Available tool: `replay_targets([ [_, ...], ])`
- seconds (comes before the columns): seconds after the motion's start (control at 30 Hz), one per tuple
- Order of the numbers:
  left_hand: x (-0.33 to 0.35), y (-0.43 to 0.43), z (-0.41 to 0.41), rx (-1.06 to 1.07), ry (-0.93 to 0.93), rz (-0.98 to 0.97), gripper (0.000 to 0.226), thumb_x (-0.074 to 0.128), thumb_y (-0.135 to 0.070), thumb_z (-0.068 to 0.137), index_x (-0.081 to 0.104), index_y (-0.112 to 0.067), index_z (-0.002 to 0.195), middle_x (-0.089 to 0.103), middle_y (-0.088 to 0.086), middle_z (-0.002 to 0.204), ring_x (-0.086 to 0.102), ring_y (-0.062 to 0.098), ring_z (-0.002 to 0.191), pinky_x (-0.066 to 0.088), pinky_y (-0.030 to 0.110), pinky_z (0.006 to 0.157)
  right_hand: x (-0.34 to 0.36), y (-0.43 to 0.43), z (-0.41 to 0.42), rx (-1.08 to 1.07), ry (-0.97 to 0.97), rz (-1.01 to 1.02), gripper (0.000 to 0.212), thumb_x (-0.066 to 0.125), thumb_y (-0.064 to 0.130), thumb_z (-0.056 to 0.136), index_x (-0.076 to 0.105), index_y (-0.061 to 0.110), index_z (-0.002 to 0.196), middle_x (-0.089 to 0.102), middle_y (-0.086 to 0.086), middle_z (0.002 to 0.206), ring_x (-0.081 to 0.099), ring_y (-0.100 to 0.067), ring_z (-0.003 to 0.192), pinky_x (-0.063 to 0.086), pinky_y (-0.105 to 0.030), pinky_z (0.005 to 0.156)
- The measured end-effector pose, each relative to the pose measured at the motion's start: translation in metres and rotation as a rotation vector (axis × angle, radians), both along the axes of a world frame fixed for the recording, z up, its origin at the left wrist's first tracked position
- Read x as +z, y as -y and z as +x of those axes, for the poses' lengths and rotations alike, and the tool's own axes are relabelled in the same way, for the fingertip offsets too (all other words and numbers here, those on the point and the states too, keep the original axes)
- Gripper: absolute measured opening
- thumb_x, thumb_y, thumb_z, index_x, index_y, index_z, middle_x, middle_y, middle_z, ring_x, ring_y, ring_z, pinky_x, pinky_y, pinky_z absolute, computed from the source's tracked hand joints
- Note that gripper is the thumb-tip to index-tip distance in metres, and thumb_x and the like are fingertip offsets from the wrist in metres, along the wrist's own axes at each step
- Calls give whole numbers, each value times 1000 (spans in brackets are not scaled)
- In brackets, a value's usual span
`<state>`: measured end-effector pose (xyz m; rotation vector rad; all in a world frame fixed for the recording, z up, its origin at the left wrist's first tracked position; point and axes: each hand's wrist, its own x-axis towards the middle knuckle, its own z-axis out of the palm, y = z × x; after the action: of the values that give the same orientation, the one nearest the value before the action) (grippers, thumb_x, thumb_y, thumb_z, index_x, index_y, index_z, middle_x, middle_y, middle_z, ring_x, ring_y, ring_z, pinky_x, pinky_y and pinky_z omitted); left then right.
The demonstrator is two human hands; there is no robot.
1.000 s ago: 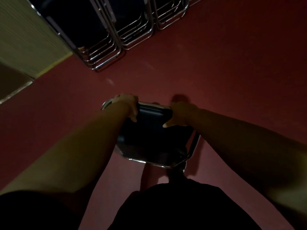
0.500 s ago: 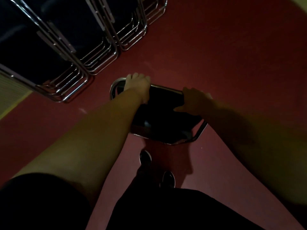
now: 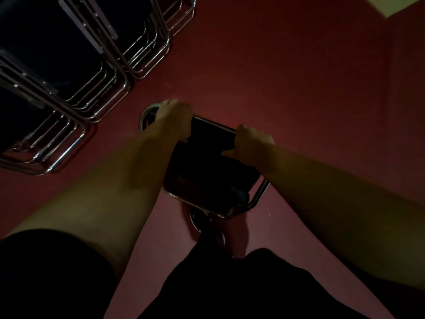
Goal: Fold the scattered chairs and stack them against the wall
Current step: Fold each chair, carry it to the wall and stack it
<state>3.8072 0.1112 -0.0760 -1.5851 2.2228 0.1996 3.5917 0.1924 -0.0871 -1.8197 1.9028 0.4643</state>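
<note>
A folded chair (image 3: 207, 171) with a black seat and chrome tube frame hangs in front of me over the red floor. My left hand (image 3: 176, 117) grips the top left of its frame. My right hand (image 3: 251, 141) grips the top edge further right. Rows of folded chairs (image 3: 76, 65) with the same chrome frames lean together at the upper left, a short gap from the chair I hold.
The red carpet floor (image 3: 287, 84) spreads to the right and ahead. A pale wall corner (image 3: 407, 5) shows at the top right. My shoes (image 3: 207, 226) stand just below the held chair. The room is dim.
The stacked chairs have come closer and now fill more of the upper left. Both hands keep their grip on the chair, which has moved with me toward the stack.
</note>
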Motion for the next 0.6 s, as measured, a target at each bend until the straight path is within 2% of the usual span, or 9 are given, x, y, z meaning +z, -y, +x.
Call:
replay_targets([
  [0.13,-4,33,24,14,-53,3,54,90,-37,66,65,-21,110,69,6,113,63,33,107,46,44,93,2,42,16,60,-45,-14,97,67,81,80,43,8,140,60,-16,127,62,-39,114,52,-49,89],
  [0.33,-10,73,38,91,-75,84,50,89,-39,69,64,-23,109,69,4,116,60,33,112,44,45,95,0,105,19,122,-20,71,95,70,77,82,41,10,142,57,-16,131,59,-41,118,51,-51,90],
  [0.5,-7,120,40,128,-7,267,84,97,-46,62,54,-19,129,60,7,134,51,35,128,41,50,106,-14,157,17,169,4,62,92,72,77,80,45,14,141,59,-11,134,61,-37,118,54,-50,90],
  [0.6,-12,151,34,154,65,363,92,98,-39,65,49,-20,140,55,10,144,47,36,137,38,52,110,-26,190,12,247,-1,48,96,70,80,79,43,13,143,59,-12,133,63,-36,115,56,-49,92],
])
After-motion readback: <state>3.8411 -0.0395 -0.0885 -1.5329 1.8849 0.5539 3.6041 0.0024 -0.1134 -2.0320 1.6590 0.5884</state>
